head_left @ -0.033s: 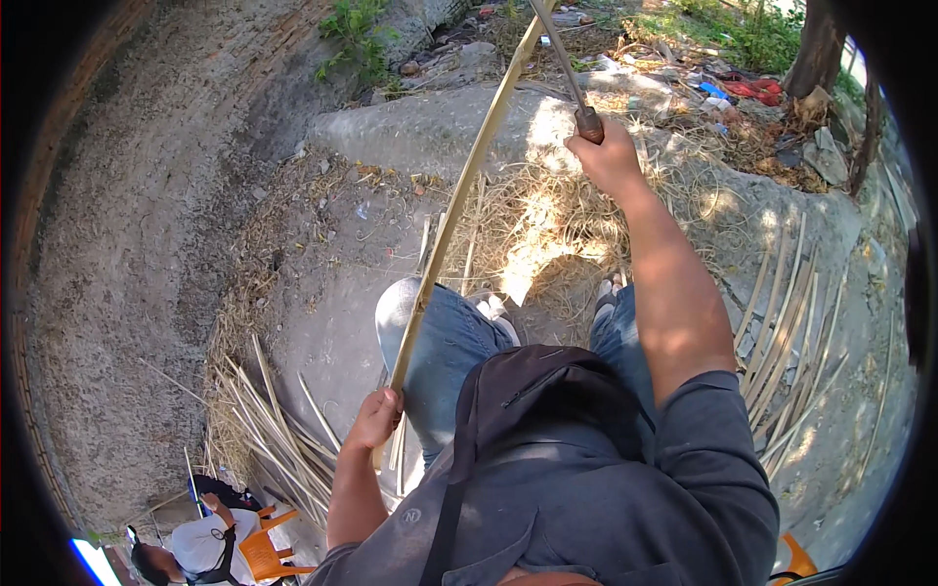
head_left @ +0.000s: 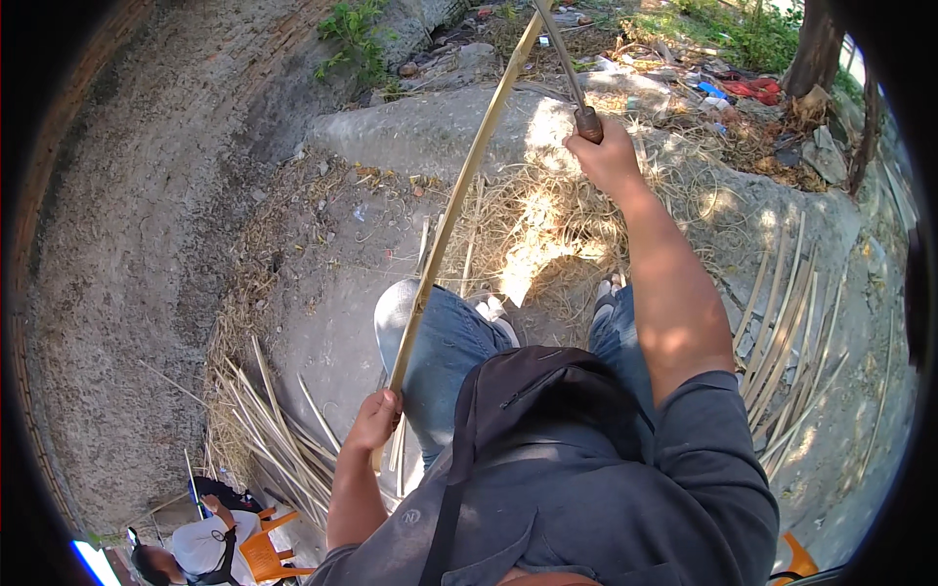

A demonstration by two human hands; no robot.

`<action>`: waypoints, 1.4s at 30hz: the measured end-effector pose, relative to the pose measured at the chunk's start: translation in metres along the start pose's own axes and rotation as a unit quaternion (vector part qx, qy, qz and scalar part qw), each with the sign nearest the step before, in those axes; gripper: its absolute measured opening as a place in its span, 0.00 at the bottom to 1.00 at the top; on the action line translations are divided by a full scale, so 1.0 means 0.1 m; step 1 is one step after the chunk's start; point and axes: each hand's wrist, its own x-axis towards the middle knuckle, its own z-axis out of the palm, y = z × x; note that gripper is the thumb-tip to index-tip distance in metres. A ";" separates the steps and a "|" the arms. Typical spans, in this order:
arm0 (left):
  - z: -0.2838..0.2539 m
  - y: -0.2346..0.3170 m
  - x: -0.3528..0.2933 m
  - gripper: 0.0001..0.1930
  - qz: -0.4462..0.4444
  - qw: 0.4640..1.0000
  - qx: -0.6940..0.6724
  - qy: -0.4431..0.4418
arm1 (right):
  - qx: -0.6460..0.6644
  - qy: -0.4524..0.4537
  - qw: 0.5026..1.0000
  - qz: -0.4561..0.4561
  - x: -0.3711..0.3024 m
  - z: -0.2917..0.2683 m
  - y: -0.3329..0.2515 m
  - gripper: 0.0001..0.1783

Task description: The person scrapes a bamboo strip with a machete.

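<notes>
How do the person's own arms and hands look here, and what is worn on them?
Both hands are bare: the left hand and the right hand show no gloves, rings or watch. Both forearms are uncovered. The dark grey long-sleeved shirt has its sleeves pushed up near the elbows, bunched on the right arm. A dark strap crosses the chest.

Outdoor yard: bamboo strips (head_left: 278, 439), straw (head_left: 547, 225), dirt.

Sunlight is dappling the dirt ground (head_left: 147, 244) and straw (head_left: 547, 225); cut bamboo strips (head_left: 782, 322) are lying around, weeds (head_left: 357, 34) are growing near a concrete slab (head_left: 430, 127).
</notes>
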 end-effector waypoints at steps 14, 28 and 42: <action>0.09 0.06 0.07 0.33 -0.031 0.998 0.043 0.024 | 0.270 0.077 0.956 0.083 0.09 -0.12 0.00 0.09; 0.09 0.07 0.08 0.32 -0.029 0.998 0.041 0.026 | 0.557 0.193 0.774 0.231 0.26 -0.29 0.20 0.08; 0.17 0.17 0.09 0.35 -0.021 0.999 0.026 0.029 | 0.554 0.297 0.719 0.298 0.37 -0.36 0.39 0.07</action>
